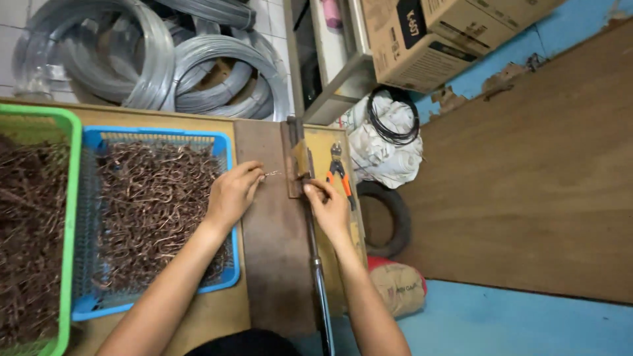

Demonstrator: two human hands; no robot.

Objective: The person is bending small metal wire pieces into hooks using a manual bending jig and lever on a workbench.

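Observation:
My left hand (pixel 232 192) pinches a small bent piece of wire (pixel 271 174) over a dark metal plate (pixel 273 264), just right of the blue basket (pixel 224 146) full of brown wire pieces. My right hand (pixel 328 207) rests by a small metal jig (pixel 299 168) at the plate's far edge, fingertips touching the top of a long metal lever bar (pixel 318 277). Whether those fingers grip the bar is unclear. Orange-handled pliers (pixel 339 173) lie just beyond my right hand.
A green basket (pixel 71 198) of similar wire pieces stands at the left. Large coils of grey wire (pixel 165 66) lean behind the bench. Cardboard boxes (pixel 422 39), a white sack with a black wire loop (pixel 389 132), a tyre (pixel 395 217) and a wooden board (pixel 527 171) lie to the right.

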